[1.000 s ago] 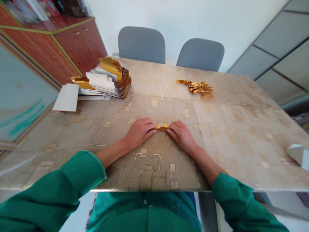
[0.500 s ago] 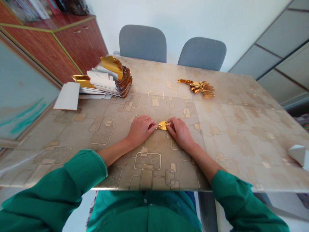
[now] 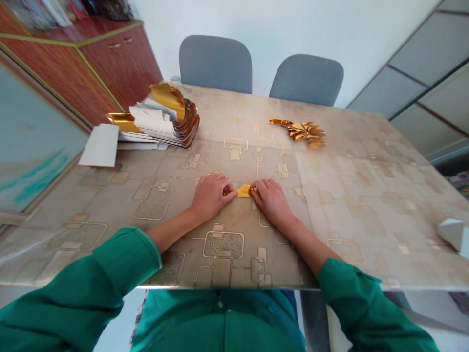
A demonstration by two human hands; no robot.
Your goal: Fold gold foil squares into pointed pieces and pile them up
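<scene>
Snugly, the left hand [image 3: 212, 196] and right hand [image 3: 271, 202], half-curled, hold a folded gold foil piece [image 3: 244, 191] between them

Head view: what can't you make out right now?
- gold foil piece: ends hidden by fingers of the left hand and right hand
- stack of papers: inner sheets hidden by outer ones, count unreadable
- items on the cabinet top: cut off by the top edge
- white object: cut off by the right edge

My left hand [image 3: 212, 196] and right hand [image 3: 271, 203] meet at a small folded gold foil piece [image 3: 244, 191] on the patterned table [image 3: 366, 234], with a stack of gold-foil sheets [image 3: 164, 122] farther off
</scene>
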